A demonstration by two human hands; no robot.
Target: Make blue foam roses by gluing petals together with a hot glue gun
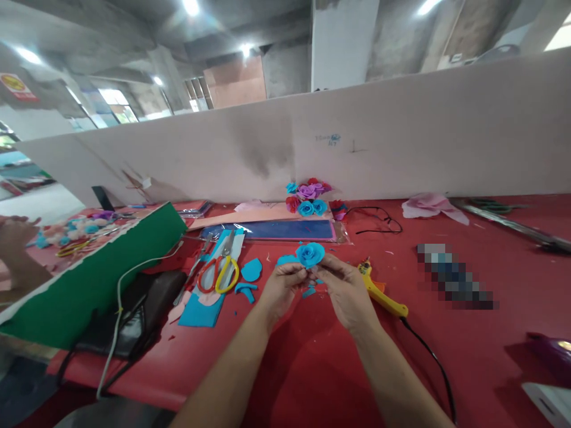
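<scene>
Cut off at the right edge: a purple object (551,356) and, below it, a white object (548,404). Pixelated: a dark item (455,276) on the worktop (504,232), its identity obscured. Too small to read: handwriting (330,139) on the partition (401,131). Cropped at the bottom: both forearms (232,368).

1 black bag (159,290) lies beside 1 green panel (96,282).

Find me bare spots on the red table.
Bare: between the yellow glue gun and the white corner object, and between the forearms. Crowded: left of the left hand, with scissors, blue paper and a black bag, and the back around the paper flowers.
</scene>
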